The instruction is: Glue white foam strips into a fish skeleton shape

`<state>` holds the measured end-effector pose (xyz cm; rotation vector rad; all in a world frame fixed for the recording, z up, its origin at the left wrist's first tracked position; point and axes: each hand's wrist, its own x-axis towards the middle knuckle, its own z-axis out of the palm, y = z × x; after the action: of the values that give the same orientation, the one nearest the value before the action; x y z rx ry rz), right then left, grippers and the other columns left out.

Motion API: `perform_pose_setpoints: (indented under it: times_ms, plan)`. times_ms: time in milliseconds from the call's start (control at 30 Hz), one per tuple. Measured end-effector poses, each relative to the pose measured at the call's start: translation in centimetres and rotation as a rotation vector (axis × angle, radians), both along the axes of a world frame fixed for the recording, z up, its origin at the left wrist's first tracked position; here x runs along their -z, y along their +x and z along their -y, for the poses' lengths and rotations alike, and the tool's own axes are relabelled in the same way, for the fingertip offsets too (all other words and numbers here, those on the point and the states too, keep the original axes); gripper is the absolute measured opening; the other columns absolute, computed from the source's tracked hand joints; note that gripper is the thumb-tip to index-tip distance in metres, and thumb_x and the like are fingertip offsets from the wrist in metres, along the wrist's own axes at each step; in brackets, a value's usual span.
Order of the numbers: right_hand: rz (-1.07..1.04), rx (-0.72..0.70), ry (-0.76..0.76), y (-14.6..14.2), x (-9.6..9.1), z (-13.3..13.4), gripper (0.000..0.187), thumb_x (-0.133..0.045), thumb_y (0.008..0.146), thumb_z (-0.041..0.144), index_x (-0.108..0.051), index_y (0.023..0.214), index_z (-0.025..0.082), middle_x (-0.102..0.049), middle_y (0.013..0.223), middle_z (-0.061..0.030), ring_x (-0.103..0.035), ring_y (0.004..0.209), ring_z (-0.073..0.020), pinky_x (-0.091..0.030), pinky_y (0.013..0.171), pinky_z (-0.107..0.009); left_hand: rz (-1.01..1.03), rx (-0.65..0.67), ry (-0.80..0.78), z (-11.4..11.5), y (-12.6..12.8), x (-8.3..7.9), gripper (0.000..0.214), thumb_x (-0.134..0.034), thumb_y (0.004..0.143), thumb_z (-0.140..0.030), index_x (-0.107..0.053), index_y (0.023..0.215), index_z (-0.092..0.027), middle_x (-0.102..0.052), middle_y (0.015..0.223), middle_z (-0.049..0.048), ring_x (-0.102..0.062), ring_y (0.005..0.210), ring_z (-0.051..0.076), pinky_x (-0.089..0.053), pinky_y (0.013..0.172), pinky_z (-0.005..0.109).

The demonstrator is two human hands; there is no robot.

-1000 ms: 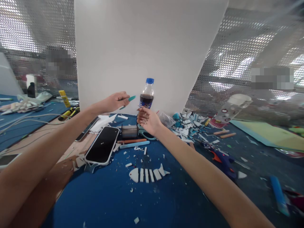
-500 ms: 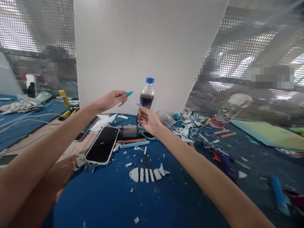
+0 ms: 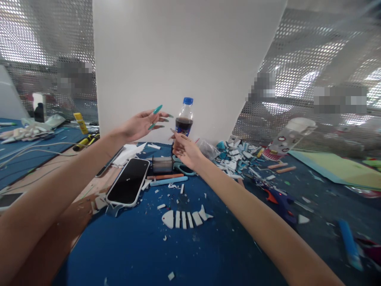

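My left hand (image 3: 145, 124) is raised in front of the white board, fingers spread, with long teal nails and nothing held. To its right, my right hand (image 3: 185, 149) has its fingers curled and thumb pressed in; whatever may be between them is too small to make out. Just behind that hand stands a dark soda bottle (image 3: 183, 124) with a blue cap, its lower part hidden. Below both hands, white foam pieces (image 3: 183, 219) lie in a row shaped like a fish skeleton on the blue table (image 3: 149, 256).
Left of centre lies a smartphone (image 3: 128, 182), near a sharpener-like box (image 3: 162, 163), scissors (image 3: 185, 169) and a blue stick (image 3: 169, 181). Foam scraps (image 3: 238, 155) pile at the right back. A glue gun (image 3: 281, 202) and a tumbler (image 3: 287, 139) are farther right.
My left hand's fingers have spread apart and the hand has turned, so more teal nails show. My right hand has barely moved, and the fish-shaped row is the same.
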<state>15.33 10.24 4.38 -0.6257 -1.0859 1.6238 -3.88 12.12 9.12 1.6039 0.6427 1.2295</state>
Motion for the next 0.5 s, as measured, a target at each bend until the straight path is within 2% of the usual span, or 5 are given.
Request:
perform_pose_setpoints:
  times_ms: [167, 233, 300, 367, 500]
  plan:
    - [0.067, 0.017, 0.012, 0.2, 0.5, -0.4, 0.02, -0.067, 0.086, 0.027, -0.061, 0.07, 0.018, -0.041, 0.05, 0.0082, -0.033, 0.043, -0.0052, -0.031, 0.043, -0.02, 0.051, 0.092, -0.068, 0.5, 0.3, 0.0, 0.03, -0.058, 0.091, -0.038, -0.059, 0.07, -0.016, -0.064, 0.08, 0.003, -0.065, 0.091, 0.017, -0.051, 0.096, 0.038]
    - [0.121, 0.021, 0.008, 0.1, 0.7, -0.6, 0.014, -0.062, 0.091, 0.03, -0.064, 0.089, 0.016, -0.06, 0.073, 0.002, -0.053, 0.057, -0.0079, -0.046, 0.054, -0.022, 0.06, 0.109, -0.07, 0.6, 0.4, -0.1, 0.031, -0.06, 0.09, -0.036, -0.056, 0.067, -0.016, -0.058, 0.07, -0.0001, -0.064, 0.077, 0.013, -0.054, 0.09, 0.034]
    - [0.176, 0.027, 0.002, 0.1, 0.8, -0.8, 0.024, -0.058, 0.094, 0.032, -0.061, 0.11, 0.015, -0.065, 0.105, -0.0059, -0.064, 0.084, -0.0155, -0.056, 0.073, -0.033, 0.066, 0.109, -0.062, 0.7, 0.5, -0.3, 0.034, -0.06, 0.091, -0.036, -0.053, 0.065, -0.016, -0.052, 0.063, -0.0025, -0.06, 0.066, 0.009, -0.055, 0.083, 0.03]
    - [0.221, 0.038, -0.004, 0.0, 0.9, -1.0, 0.03, -0.057, 0.094, 0.033, -0.058, 0.12, 0.017, -0.06, 0.122, -0.0091, -0.063, 0.101, -0.0203, -0.055, 0.084, -0.041, 0.069, 0.098, -0.045, 0.6, 0.6, -0.3, 0.037, -0.058, 0.092, -0.036, -0.049, 0.063, -0.016, -0.048, 0.06, -0.004, -0.055, 0.061, 0.008, -0.055, 0.077, 0.029]
    - [0.284, 0.068, -0.014, 0.0, 1.0, -1.2, 0.03, -0.057, 0.094, 0.033, -0.058, 0.121, 0.019, -0.059, 0.125, -0.0095, -0.062, 0.103, -0.0208, -0.054, 0.087, -0.041, 0.048, 0.045, 0.017, 0.1, 0.7, 0.1, 0.04, -0.058, 0.093, -0.038, -0.047, 0.061, -0.016, -0.046, 0.058, -0.0042, -0.051, 0.057, 0.007, -0.048, 0.063, 0.022]
